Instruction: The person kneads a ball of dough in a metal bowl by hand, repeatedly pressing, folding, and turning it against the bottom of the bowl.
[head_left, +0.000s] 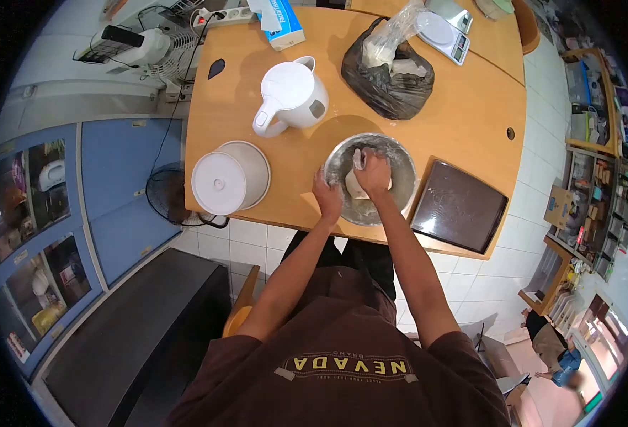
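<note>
Dough (354, 186) sits in a round metal bowl (405, 155), right under and beside the right hand (375, 172). That hand is curled tight on the dough, and a bit of it sticks up by the fingers. White dusty marks coat the inside of the bowl. The left hand (327, 196) touches the bowl's left edge; I cannot tell if its fingers close around the rim. Left of the left hand is a white tub (218, 181) with its lid on. Past the left hand, farther off, stands a white jug (289, 89). Beyond the right hand is a black bag (396, 96). To the right hand's right lies a dark tray (460, 206), near the bowl.
</note>
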Tool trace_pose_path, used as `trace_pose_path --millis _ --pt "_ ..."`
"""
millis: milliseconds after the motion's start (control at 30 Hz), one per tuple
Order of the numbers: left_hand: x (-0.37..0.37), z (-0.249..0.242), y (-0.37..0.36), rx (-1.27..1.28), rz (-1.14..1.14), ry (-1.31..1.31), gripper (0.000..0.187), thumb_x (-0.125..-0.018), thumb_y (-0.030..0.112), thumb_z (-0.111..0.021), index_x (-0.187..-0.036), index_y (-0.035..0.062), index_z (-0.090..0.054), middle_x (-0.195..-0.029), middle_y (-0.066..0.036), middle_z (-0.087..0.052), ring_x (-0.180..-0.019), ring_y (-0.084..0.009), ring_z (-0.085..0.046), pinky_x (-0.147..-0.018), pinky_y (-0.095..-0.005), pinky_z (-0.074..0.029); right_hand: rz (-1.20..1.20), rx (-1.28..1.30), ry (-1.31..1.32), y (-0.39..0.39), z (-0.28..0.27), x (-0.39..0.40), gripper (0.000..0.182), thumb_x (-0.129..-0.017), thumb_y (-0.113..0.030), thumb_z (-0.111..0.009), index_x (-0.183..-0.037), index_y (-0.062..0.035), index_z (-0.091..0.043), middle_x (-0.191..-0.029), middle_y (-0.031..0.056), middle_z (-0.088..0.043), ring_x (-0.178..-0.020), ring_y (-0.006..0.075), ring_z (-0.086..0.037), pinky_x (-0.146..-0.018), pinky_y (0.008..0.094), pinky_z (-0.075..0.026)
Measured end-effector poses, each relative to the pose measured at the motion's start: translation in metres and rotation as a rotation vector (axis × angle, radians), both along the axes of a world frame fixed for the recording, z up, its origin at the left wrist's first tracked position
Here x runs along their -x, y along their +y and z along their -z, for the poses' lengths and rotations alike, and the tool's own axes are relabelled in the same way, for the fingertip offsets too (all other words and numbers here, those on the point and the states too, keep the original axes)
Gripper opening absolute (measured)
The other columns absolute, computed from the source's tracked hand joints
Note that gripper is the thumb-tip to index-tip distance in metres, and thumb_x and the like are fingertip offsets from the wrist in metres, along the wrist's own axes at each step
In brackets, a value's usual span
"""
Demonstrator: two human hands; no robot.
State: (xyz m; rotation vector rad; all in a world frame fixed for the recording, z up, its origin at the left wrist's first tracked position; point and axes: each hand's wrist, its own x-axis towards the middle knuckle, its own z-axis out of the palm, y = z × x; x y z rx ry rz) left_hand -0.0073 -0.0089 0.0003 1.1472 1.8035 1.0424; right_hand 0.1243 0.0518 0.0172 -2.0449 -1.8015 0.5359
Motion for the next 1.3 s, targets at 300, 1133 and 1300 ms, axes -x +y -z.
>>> trace_pose_path --millis 300,1133,1300 --pt "0.029 -0.004 0.005 0.027 -0.075 -0.084 0.05 -0.079 -0.01 -0.053 -0.129 -0.0057 -0.059 -0.121 -0.023 -0.066 -0.116 -0.0374 -0.062 -0.103 -0.041 -0.045 0.017 0.023 0.078 -0.05 -0.023 0.021 0.027 -0.08 -0.015 -0.07 -0.107 -0.0087 -0.069 -0.096 0.0196 -0.071 -0.087 0.0404 -0.066 -0.079 0.0506 -0.053" --pt "0.024 0.01 -0.018 0.072 -0.18 -0.1 0.061 -0.077 -0.013 -0.051 -0.137 -0.0112 -0.05 -0.135 -0.028 -0.057 -0.13 -0.0395 -0.054 -0.114 -0.0403 -0.038 0.232 0.242 -0.126 0.012 0.015 0.057 0.028 -0.091 -0.028 -0.058 -0.114 -0.0115 -0.056 -0.118 0.0114 -0.062 -0.12 0.0322 -0.055 -0.102 0.0547 -0.036" --pt "0.022 -0.012 -0.009 0.122 -0.15 -0.016 0.06 -0.078 -0.012 -0.052 -0.138 -0.0118 -0.049 -0.135 -0.028 -0.057 -0.128 -0.0411 -0.054 -0.113 -0.0421 -0.038 0.265 0.117 -0.102 0.004 0.015 0.058 0.027 -0.089 -0.026 -0.06 -0.111 -0.0104 -0.057 -0.114 0.0135 -0.063 -0.116 0.0347 -0.058 -0.1 0.0568 -0.04"
